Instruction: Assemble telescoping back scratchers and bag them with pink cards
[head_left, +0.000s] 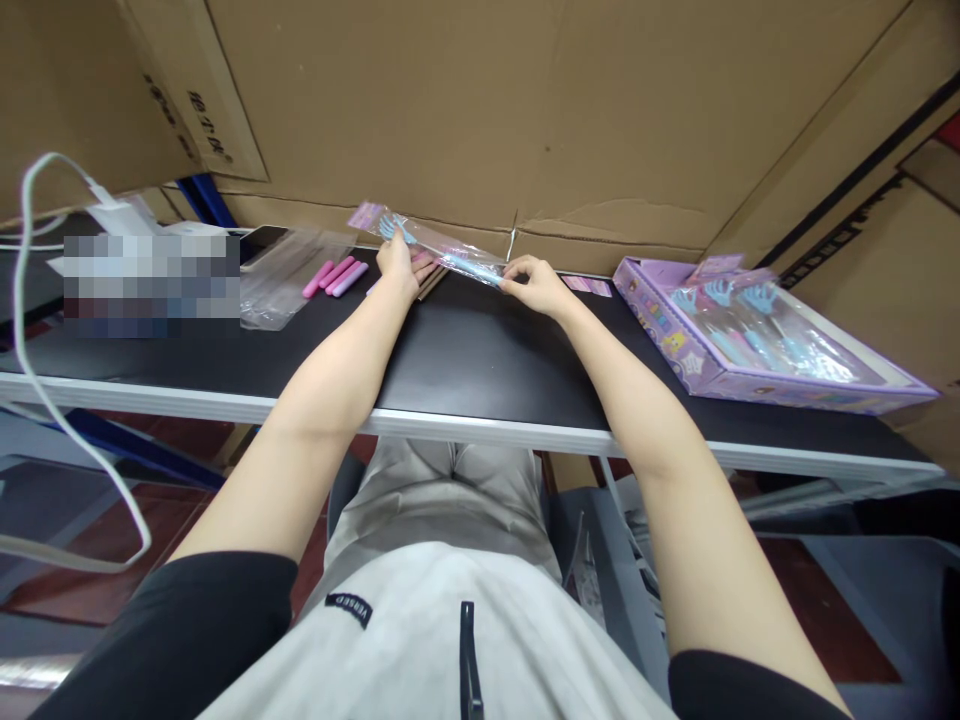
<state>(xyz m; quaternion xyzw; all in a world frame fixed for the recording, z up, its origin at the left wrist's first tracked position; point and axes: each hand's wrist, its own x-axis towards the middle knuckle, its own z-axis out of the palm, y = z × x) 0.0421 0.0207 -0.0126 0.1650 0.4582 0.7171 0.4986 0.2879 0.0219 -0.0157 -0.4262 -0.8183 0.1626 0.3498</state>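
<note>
Film (431, 240), clear and crinkled, sheathes a slim pale-blue plastic stick (474, 268) with a claw-shaped head (395, 229) near the far edge of the smooth black tabletop (487, 370). It slants between the left hand (397, 262), gripping beside the claw-shaped head, and the right hand (535, 285), pinching the opposite end.

Soft, fairly even light seems to fall from above, leaving the worktop moderately bright. Below the fingers (517, 270), the black tabletop (480, 365) carries a pale, diffuse sheen; between them, the clear sleeve (450, 256) catches thin streaks of glare. Stronger white highlights flare on the plastic packs (761, 325) right of the fingers. Far to their left, coarse pixelation (150, 285) masks a patch. Wide-angle distortion tilts and stretches the forearms (330, 385) nearer the lower corners. Small print right of the fingers looks soft.
</note>
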